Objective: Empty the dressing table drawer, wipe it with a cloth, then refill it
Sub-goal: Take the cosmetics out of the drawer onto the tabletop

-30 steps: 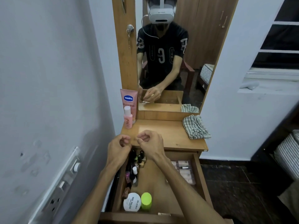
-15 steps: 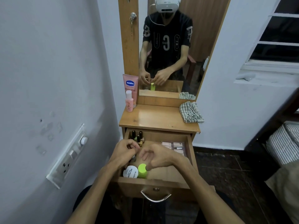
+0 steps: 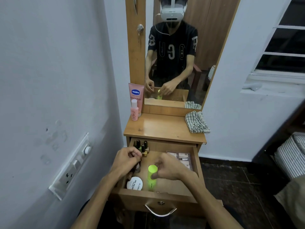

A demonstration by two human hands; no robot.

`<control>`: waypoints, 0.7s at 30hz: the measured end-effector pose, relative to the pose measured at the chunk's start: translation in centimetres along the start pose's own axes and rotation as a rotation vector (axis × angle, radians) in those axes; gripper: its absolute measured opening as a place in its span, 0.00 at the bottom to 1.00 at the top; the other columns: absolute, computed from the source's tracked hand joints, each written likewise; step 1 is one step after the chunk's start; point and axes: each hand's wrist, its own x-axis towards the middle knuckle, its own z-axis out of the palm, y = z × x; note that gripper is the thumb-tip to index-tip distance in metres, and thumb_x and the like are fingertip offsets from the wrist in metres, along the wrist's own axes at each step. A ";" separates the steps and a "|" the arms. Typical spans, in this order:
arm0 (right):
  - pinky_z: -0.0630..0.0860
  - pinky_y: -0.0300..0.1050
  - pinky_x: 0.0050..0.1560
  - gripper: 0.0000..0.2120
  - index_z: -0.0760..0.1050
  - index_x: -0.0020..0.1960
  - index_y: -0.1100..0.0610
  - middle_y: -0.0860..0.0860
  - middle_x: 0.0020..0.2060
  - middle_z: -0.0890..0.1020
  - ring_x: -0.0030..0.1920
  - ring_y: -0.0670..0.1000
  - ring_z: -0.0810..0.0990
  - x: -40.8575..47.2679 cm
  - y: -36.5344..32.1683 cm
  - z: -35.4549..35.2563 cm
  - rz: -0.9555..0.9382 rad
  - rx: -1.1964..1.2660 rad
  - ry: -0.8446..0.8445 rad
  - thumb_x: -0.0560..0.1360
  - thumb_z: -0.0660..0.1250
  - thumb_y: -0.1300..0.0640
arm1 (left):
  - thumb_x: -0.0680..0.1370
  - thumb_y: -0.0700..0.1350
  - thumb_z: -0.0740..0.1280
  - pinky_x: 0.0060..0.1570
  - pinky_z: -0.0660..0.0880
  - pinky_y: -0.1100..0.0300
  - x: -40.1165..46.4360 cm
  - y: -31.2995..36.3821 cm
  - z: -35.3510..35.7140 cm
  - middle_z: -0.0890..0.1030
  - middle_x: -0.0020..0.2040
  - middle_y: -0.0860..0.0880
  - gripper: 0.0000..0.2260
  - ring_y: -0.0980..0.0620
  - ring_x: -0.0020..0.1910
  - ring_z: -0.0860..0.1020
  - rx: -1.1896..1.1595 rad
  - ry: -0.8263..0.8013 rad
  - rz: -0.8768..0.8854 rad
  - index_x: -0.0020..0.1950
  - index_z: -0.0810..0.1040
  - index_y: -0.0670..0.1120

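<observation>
The right hand [image 3: 166,169] has closed around the green bottle [image 3: 151,177], which stood untouched in the drawer [image 3: 195,160] a second ago, so emptying continues. The bottle tilts just above the drawer's front, beside the white jar [image 3: 134,183]. The left hand [image 3: 127,157] pinches a small bottle near the nail polishes [image 3: 142,146].

In my drawer [image 3: 195,164]: one green bottle [image 3: 151,177]; one white round tin [image 3: 134,183]; at least three dark-capped polish bottles [image 3: 142,146] at the back, more hidden by my left hand [image 3: 127,158]; one compartmented palette [image 3: 182,158]. On top: one pink tube [image 3: 136,95]; one small pink bottle [image 3: 134,112]; one checked cloth [image 3: 196,122].
</observation>
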 end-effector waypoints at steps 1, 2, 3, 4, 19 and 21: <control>0.78 0.45 0.40 0.10 0.80 0.34 0.47 0.45 0.34 0.83 0.36 0.43 0.79 0.3 -0.2 -1.0 0.004 0.020 0.018 0.66 0.81 0.49 | 0.74 0.36 0.70 0.35 0.71 0.66 0.3 0.0 -0.1 0.83 0.34 0.50 0.10 0.61 0.30 0.73 -0.011 0.014 -0.003 0.38 0.85 0.50; 0.78 0.44 0.41 0.08 0.82 0.36 0.46 0.45 0.35 0.84 0.37 0.44 0.80 0.7 -0.6 -2.0 0.001 0.045 0.050 0.65 0.81 0.50 | 0.74 0.36 0.70 0.35 0.72 0.66 0.8 0.0 -0.3 0.82 0.34 0.50 0.10 0.60 0.30 0.73 -0.022 0.029 -0.007 0.39 0.84 0.50; 0.78 0.44 0.42 0.07 0.84 0.40 0.47 0.45 0.36 0.85 0.38 0.45 0.81 1.3 -1.0 -3.0 -0.004 0.075 0.096 0.65 0.80 0.50 | 0.74 0.36 0.70 0.36 0.73 0.65 1.3 0.0 -0.5 0.82 0.34 0.50 0.10 0.59 0.32 0.74 -0.030 0.042 -0.006 0.39 0.84 0.50; 0.78 0.45 0.42 0.09 0.86 0.44 0.48 0.46 0.37 0.86 0.38 0.45 0.81 1.9 -1.4 -3.9 -0.012 0.099 0.149 0.65 0.80 0.50 | 0.74 0.36 0.69 0.37 0.74 0.64 1.8 0.3 -0.7 0.83 0.35 0.48 0.10 0.58 0.33 0.76 -0.040 0.056 0.000 0.40 0.84 0.50; 0.83 0.52 0.46 0.18 0.83 0.55 0.48 0.50 0.43 0.87 0.44 0.56 0.85 17.1 -7.7 -7.3 0.041 0.073 0.665 0.67 0.71 0.45 | 0.67 0.53 0.75 0.44 0.80 0.53 12.3 1.4 -3.0 0.81 0.49 0.53 0.19 0.52 0.44 0.80 0.068 0.338 0.020 0.57 0.80 0.51; 0.83 0.53 0.48 0.18 0.82 0.55 0.49 0.52 0.44 0.87 0.46 0.59 0.85 17.8 -7.7 -6.7 0.052 0.078 0.670 0.67 0.72 0.47 | 0.69 0.53 0.72 0.44 0.79 0.52 13.1 1.1 -2.7 0.82 0.48 0.51 0.15 0.49 0.44 0.80 0.128 0.364 0.026 0.53 0.81 0.50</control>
